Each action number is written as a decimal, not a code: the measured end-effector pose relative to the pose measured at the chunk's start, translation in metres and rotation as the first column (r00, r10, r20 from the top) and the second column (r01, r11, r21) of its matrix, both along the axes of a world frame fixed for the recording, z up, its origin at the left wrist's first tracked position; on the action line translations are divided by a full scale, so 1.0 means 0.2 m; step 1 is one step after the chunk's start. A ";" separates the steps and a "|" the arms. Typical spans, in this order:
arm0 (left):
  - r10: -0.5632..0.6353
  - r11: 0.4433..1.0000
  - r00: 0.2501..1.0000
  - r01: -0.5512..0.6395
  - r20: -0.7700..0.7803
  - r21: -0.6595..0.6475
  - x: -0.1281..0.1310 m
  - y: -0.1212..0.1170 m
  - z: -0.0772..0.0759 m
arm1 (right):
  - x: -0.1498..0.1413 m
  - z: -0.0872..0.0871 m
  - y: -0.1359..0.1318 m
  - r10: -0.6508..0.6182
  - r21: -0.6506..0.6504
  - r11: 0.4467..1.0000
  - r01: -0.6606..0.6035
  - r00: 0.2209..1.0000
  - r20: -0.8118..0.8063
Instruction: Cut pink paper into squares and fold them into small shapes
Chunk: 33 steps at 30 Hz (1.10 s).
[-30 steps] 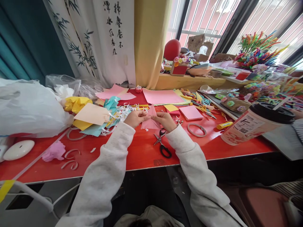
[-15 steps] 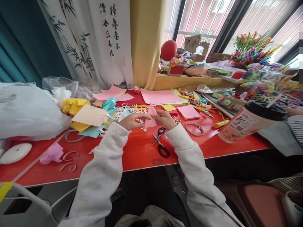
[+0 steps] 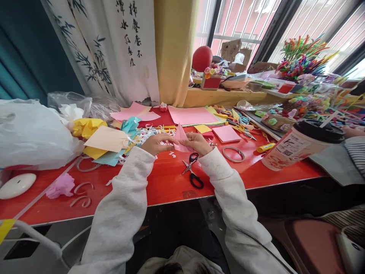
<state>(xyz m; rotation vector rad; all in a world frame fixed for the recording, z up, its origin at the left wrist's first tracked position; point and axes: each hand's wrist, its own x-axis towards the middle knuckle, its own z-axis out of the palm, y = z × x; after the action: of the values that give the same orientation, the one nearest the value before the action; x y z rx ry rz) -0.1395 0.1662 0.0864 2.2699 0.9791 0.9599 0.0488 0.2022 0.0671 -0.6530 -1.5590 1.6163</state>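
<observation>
We reached forward in fleecy pale-grey sleeves (image 3: 124,205), both wrists angled inward towards the centre of the frame. There our right hand (image 3: 201,144) pinched a pointed, creased, pink folded paper (image 3: 179,132); our left hand (image 3: 155,144) curved at its left side, though we could not tell whether that grip was firm. A second earlier our left thumb and forefinger had met; now a gap parted them. Below, black-handled metal scissors (image 3: 190,166) lay spread on the glossy red worktop (image 3: 168,182), near a square pink paper stack (image 3: 226,134) right of centre.
</observation>
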 end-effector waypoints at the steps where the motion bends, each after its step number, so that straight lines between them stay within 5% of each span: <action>1: 0.004 1.000 1.000 -0.004 0.010 0.007 0.00 0.00 0.00 | 0.00 0.00 0.00 -0.010 0.025 1.000 0.010 1.000 0.012; 12: 0.107 0.993 0.991 -0.111 0.080 0.050 0.05 0.02 -0.04 | -0.02 0.01 -0.02 -0.162 0.130 0.980 0.153 0.985 0.063; 16: 0.304 0.953 0.935 -0.294 0.185 -0.078 0.11 0.01 -0.06 | -0.03 0.00 0.00 -0.216 0.108 0.971 0.212 0.976 0.034; 23: 0.331 0.943 0.845 -0.279 0.419 -0.181 0.18 0.01 -0.09 | -0.03 -0.02 0.02 -0.240 0.080 0.968 0.236 0.969 0.051; 33: 0.439 0.895 0.849 -0.441 0.294 -0.064 0.17 0.03 -0.11 | -0.02 -0.01 0.01 -0.288 0.180 0.948 0.262 0.947 0.142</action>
<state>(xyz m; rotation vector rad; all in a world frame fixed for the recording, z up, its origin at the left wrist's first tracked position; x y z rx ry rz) -0.1059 0.1725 0.0639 1.8503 1.3846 1.4523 0.0448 0.2038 0.0651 -0.8952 -1.6146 1.2426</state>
